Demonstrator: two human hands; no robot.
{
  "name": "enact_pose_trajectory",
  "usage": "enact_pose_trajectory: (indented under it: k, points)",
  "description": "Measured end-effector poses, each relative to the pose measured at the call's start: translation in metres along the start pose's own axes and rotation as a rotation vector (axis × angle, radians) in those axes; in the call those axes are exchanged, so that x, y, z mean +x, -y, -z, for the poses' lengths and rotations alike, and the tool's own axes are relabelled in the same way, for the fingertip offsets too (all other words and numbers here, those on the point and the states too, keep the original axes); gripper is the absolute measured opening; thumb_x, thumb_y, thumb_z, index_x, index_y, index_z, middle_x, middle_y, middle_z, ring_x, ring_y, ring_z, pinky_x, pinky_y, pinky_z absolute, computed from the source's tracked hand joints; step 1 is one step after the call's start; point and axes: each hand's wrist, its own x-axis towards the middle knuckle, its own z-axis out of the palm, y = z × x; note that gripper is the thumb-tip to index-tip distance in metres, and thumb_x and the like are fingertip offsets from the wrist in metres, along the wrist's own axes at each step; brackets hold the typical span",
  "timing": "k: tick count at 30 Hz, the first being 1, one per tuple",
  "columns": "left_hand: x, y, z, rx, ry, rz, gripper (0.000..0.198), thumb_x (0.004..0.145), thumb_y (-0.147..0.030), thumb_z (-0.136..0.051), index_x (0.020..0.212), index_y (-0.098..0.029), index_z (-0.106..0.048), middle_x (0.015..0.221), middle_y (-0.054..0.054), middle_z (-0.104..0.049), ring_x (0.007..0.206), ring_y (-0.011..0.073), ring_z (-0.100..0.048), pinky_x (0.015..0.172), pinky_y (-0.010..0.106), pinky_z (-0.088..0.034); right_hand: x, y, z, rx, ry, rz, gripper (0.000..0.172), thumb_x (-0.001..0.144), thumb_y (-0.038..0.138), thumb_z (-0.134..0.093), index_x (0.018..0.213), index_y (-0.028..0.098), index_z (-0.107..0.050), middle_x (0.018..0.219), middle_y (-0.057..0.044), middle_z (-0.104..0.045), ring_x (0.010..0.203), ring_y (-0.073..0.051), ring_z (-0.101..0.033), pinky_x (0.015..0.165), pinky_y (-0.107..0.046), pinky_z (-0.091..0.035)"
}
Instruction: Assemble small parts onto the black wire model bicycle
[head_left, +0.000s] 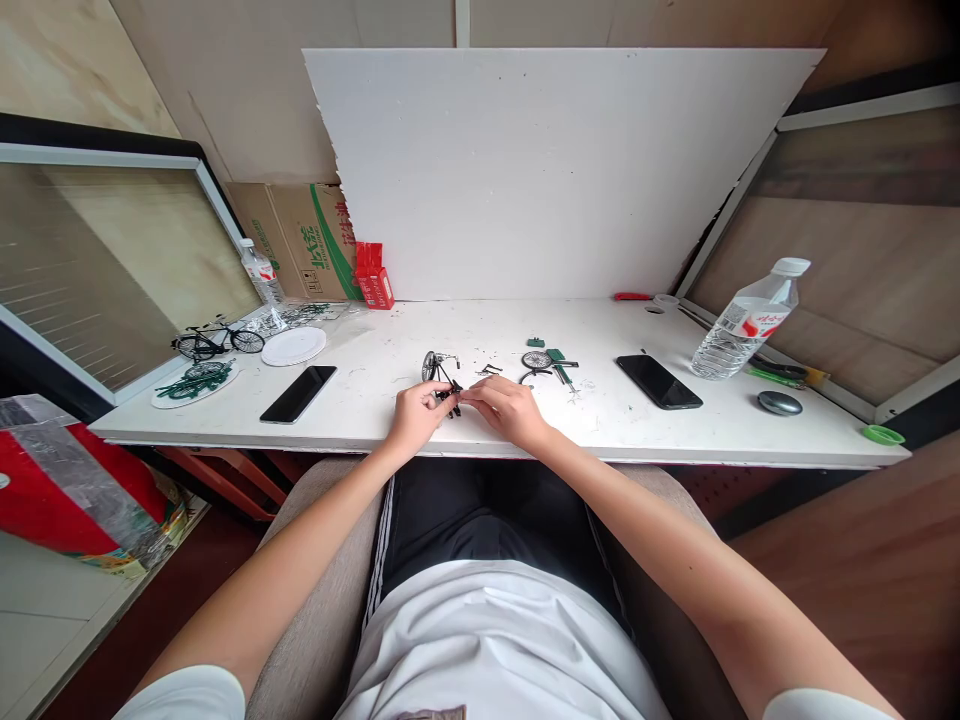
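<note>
Near the table's front edge, my left hand [420, 412] is closed on a partly built miniature bicycle [442, 375], its wheel pointing away from me at the upper left. My right hand [511, 408] meets it from the other side, its thumb and fingers pinched at the bicycle's near end. Whatever small part lies between the right fingertips is too small to make out. Just beyond the hands lie tiny black parts [490, 370]. Farther right are a loose spoked wheel [535, 360], a black curved part [536, 378] and a green piece [559, 368].
A finished miniature bicycle [217, 340], a white round plate [294, 347] and a phone [298, 394] are on the left. On the right are another phone [658, 382], a water bottle [750, 320] and a dark oval object [779, 403]. A white board [562, 170] stands behind.
</note>
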Motion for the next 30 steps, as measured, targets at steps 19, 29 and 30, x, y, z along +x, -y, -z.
enact_pose_trajectory:
  k: [19,29,30]
  points:
    - [0.008,0.002,-0.001,-0.052,-0.076,-0.113,0.038,0.082,-0.054,-0.088,0.097,-0.019,-0.086,0.103,0.009,-0.072,0.064,0.0119,-0.056,0.060,0.031,-0.049,-0.012,-0.080,0.067,-0.338,0.360,-0.426,0.048,0.091,0.000,-0.047,0.122,0.016,-0.080,0.123,-0.018,-0.074,0.120,-0.038,-0.055,0.096,-0.049,-0.047]
    - [0.009,0.002,-0.001,-0.113,-0.053,-0.027,0.042,0.081,-0.052,-0.088,0.102,-0.016,-0.086,0.092,0.007,-0.073,0.061,0.0129,-0.057,0.062,0.031,-0.050,-0.018,-0.090,0.063,-0.328,0.266,-0.386,0.027,0.096,0.009,-0.056,0.090,0.018,-0.081,0.101,-0.018,-0.075,0.109,-0.038,-0.057,0.093,-0.053,-0.046]
    - [0.009,0.002,-0.001,-0.116,-0.057,-0.026,0.042,0.080,-0.052,-0.089,0.102,-0.016,-0.086,0.091,0.007,-0.074,0.062,0.0131,-0.058,0.062,0.031,-0.051,-0.017,-0.089,0.063,-0.331,0.231,-0.382,0.025,0.097,0.012,-0.057,0.089,0.019,-0.080,0.101,-0.019,-0.074,0.109,-0.038,-0.057,0.092,-0.054,-0.047]
